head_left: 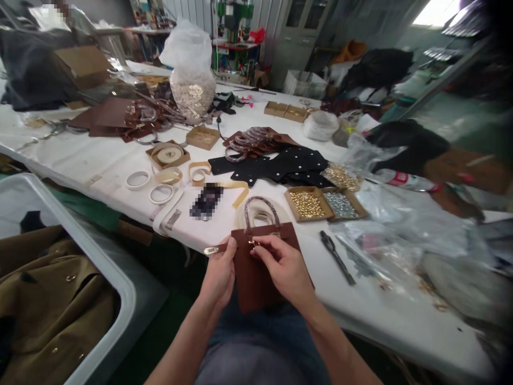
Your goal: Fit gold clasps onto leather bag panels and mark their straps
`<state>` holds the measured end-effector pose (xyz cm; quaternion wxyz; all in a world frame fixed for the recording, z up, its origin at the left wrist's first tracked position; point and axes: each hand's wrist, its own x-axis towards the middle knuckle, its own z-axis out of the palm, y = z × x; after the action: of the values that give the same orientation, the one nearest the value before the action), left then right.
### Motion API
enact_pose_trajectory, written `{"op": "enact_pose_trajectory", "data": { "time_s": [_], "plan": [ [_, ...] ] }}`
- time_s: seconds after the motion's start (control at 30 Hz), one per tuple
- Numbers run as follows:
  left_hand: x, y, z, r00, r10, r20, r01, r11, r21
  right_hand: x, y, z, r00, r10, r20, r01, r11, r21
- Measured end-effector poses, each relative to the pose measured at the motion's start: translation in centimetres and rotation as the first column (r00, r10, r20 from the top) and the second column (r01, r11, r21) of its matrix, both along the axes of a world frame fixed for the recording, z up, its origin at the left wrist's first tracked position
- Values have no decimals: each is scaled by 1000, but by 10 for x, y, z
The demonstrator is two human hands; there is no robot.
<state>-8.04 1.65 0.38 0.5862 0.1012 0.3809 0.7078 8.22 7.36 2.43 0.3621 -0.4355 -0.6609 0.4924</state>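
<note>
Brown panel (256, 289): on it, the right hand (285, 263) pinches a small metal fitting (252, 243); the left hand (221, 271) pinches a strap (212, 249) beside it. The handle (262, 200) looks attached, the fitting's fastening unclear; all at the desk's (352, 310) near edge.

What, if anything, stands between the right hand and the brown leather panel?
Nothing visible does: the right hand is directly at the front of the brown panel, by a small metal piece below the handle.
</note>
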Motion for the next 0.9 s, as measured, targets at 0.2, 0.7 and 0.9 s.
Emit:
{"op": "enact_pose_trajectory", "data": {
  "time_s": [0.2, 0.7, 0.9],
  "plan": [
    [6, 2, 0, 1000, 10, -18, -10, 1000, 12, -11, 2, 9, 981, -110, 161, 63, 960, 274],
    [9, 2, -6, 977, 52, -209, -47, 999, 27, -18, 3, 9, 972, -127, 198, 23, 889, 457],
    [10, 3, 0, 951, 69, -301, -72, 997, 1, -21, -2, 5, 968, -148, 205, 19, 852, 524]
  ]
}}
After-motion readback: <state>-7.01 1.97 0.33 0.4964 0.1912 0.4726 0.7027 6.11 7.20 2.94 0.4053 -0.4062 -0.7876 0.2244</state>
